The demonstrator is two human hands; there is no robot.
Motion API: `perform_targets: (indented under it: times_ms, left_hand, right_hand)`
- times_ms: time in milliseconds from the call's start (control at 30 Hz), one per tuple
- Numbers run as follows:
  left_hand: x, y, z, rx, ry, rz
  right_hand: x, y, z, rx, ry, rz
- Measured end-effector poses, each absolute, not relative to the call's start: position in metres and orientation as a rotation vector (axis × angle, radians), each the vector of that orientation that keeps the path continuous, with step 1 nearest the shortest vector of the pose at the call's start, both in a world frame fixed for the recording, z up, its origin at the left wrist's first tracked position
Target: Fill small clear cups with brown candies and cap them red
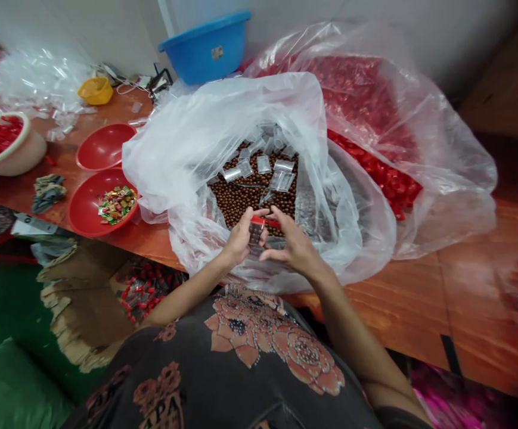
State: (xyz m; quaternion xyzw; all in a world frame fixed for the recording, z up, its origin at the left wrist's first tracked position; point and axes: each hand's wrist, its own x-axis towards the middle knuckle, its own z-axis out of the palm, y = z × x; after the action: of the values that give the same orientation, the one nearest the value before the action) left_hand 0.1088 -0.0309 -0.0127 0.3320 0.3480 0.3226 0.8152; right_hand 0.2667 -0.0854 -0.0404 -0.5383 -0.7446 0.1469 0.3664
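My left hand [239, 239] is closed around a small clear plastic jar [256, 235] with dark contents and a red cap [257, 220]. Close by on the right is my right hand [295, 243], its thumb and fingers spread apart. Its fingertips are near the red cap; whether they touch it I cannot tell. Both hands are over the near edge of a large white plastic bag [187, 143], which lies wide open. Inside it are many small round brown balls [241, 202]. Several clear empty jars [281, 179] lie on top of the balls.
Right of the bag lies another clear bag of red caps [388, 179]. To the left are two red bowls [84, 205], one with wrapped sweets [116, 204], and a white tub [30, 146] of red pieces. A blue basin [209, 50] stands behind; below is a cardboard box [80, 298].
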Motion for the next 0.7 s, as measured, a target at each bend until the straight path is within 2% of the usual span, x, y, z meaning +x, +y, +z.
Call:
perform_targets:
  times_ms: [67, 233, 433, 600, 700]
  left_hand:
    - [0.101, -0.023, -0.012, 0.726, 0.754, 0.731]
    - [0.090, -0.015, -0.010, 0.774, 0.794, 0.719]
    - [0.089, -0.018, -0.012, 0.700, 0.772, 0.653]
    - [0.089, -0.016, -0.006, 0.569, 0.752, 0.589]
    - [0.091, -0.016, -0.002, 0.512, 0.728, 0.552]
  right_hand:
    - [0.276, -0.077, -0.050, -1.499, -1.845, 0.432]
    - [0.280, -0.060, -0.074, -1.797, -2.062, 0.223]
    - [0.275, -0.053, -0.077, -1.814, -2.097, 0.259]
    - [0.282, -0.052, -0.063, -1.710, -1.676, 0.262]
    - [0.281, -0.052, -0.048, -1.598, -1.548, 0.436]
